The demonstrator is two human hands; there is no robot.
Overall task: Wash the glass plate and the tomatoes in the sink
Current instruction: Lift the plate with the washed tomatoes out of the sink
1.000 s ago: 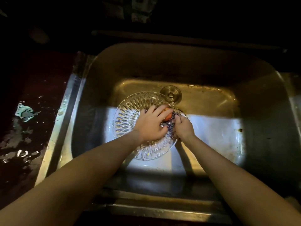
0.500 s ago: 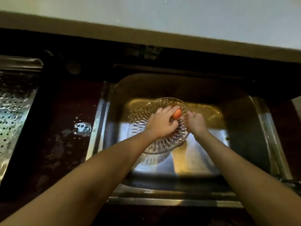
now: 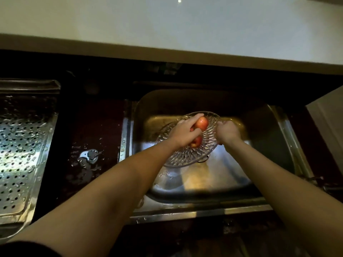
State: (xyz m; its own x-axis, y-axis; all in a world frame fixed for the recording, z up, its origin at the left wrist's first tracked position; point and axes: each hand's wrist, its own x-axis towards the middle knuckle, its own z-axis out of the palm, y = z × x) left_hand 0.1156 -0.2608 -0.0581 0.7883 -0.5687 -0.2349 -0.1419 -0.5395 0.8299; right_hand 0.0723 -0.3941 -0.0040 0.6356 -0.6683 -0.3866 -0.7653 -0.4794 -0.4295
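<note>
Head view: where is the glass plate (image 3: pixel 185 156)?

— Over the basin of the sink (image 3: pixel 204 213), held clear of the bottom and tilted. Its shadow lies on the wet steel toward the basin's near-left corner. I cannot tell which rim sits higher.

And the tomatoes (image 3: pixel 201 123)?

— Two red ones, on the plate, under the left hand (image 3: pixel 183 134). Its fingers curl over them and pin them to the glass. One shows between the fingers and thumb on the far side, and the other peeks out below the heel of the hand.

What is the right hand (image 3: pixel 227 133) doing?

— It is clamped on the plate's right rim, fingers folded round the edge. The fingertips are hidden behind the cut glass.

What blocks the view?

— The left hand covers the plate's middle and much of both tomatoes. The left forearm crosses the sink's near-left corner and hides the plate's near-left rim. The basin's far wall is in deep shadow.

What is around the sink?

— A dark counter (image 3: pixel 92 127) lies to its left, with a water puddle (image 3: pixel 89 156) and scattered drops close to the sink's left rim. A perforated metal tray (image 3: pixel 20 145), beaded with water, sits at the counter's left end. A pale wall (image 3: pixel 167 25) runs along the back. A small metal fitting (image 3: pixel 315 179) sits by the sink's near-right corner, too dim to identify.
</note>
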